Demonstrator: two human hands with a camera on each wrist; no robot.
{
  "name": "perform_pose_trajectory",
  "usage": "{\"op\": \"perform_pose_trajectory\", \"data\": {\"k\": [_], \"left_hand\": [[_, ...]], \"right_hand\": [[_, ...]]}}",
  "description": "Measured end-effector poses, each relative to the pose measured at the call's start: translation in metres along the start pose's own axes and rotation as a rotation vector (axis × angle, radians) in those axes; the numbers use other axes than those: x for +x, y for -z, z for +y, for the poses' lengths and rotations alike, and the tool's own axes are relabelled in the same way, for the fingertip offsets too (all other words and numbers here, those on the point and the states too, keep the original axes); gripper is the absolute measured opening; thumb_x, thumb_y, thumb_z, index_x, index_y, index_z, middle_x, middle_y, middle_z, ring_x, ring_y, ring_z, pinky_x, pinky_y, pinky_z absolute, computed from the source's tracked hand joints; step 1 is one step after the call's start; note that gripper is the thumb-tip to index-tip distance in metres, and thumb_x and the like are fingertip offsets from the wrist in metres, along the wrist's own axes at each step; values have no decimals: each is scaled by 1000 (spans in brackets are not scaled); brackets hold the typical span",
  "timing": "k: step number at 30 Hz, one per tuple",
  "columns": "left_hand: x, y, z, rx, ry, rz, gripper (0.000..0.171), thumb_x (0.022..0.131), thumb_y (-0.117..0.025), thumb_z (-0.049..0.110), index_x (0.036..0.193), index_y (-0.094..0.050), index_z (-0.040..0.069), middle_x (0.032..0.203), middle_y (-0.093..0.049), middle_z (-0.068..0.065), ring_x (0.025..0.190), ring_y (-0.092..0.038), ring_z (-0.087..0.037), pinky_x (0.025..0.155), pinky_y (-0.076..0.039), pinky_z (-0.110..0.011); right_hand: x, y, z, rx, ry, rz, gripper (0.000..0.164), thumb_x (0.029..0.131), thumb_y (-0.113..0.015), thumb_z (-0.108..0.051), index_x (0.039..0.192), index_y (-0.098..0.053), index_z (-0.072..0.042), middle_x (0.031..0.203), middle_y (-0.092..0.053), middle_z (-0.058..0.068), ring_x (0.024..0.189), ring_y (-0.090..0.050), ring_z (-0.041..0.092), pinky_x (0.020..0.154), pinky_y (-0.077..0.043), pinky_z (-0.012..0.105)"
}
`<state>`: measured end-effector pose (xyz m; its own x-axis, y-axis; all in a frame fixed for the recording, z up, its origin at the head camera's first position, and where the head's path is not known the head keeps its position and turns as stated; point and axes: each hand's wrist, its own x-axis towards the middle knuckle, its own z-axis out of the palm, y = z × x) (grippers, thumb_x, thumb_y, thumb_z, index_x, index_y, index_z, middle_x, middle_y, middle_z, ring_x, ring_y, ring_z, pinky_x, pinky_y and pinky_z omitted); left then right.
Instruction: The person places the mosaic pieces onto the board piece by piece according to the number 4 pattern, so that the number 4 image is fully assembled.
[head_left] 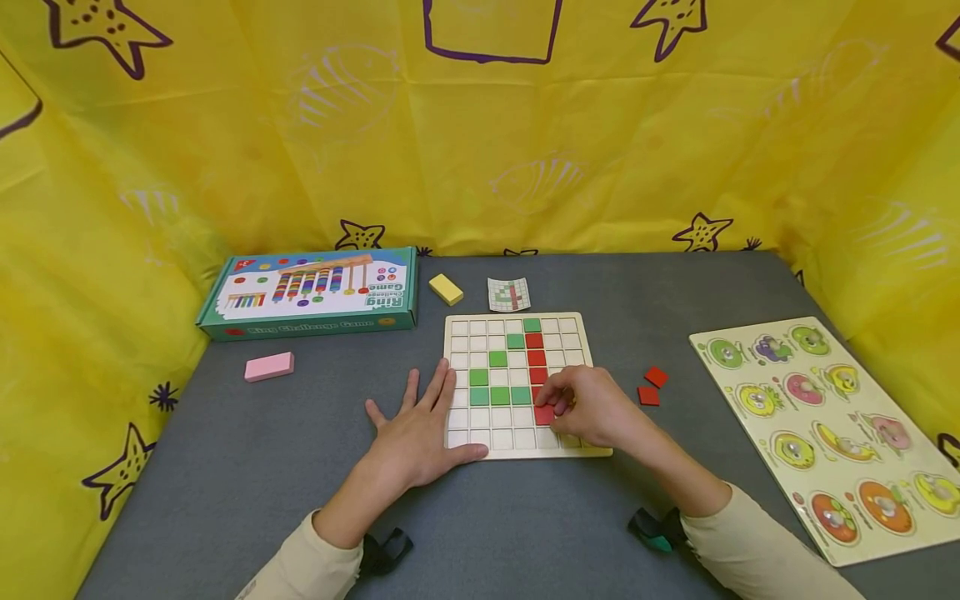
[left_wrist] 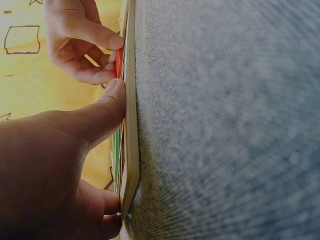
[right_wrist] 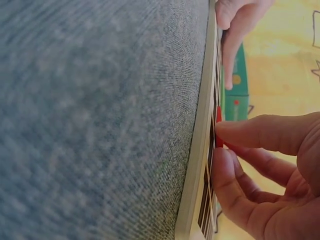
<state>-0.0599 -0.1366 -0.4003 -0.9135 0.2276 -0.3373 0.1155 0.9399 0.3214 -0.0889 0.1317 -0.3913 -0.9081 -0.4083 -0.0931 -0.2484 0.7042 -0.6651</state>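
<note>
A pale wooden grid board lies flat on the dark grey table. My left hand rests with spread fingers along its left edge, the thumb on the near left corner. Near the lower right of the grid, my right hand pinches a red square tile with thumb and fingertips; in the right wrist view this tile is right at the board's surface. Above it runs a column of red tiles, partly covered by my fingers. Several green tiles form a diagonal and a row to the left.
Two loose red tiles lie right of the board. Behind it are a small printed pattern card and a yellow block. A ring game box and a pink block sit left; a fruit puzzle board lies far right.
</note>
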Motion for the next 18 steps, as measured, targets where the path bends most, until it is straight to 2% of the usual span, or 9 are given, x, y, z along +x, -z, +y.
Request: {"op": "perform_pose_trajectory", "data": {"k": [9,18], "left_hand": [[0,0,1,2,0,1,116,84,-69,75,169,-16,17,177,-4,1,162,-5,-43,103,-2,-93],[0,2,1,-3,-2,-6,115,85,-69,74,169,-15,17,177,-3,1,162,-4,-43,103,-2,-93]], "right_hand": [[-2,2,1,17,9,-1,25,73,-83,5,90,-78,-13,82,-70,-1,75,-63,13,70,-52,26],[-10,17,7,43,-4,28,24,76,-86,-1,96,-80,-13,88,-74,0,78,-64,12,68,-52,27]]}}
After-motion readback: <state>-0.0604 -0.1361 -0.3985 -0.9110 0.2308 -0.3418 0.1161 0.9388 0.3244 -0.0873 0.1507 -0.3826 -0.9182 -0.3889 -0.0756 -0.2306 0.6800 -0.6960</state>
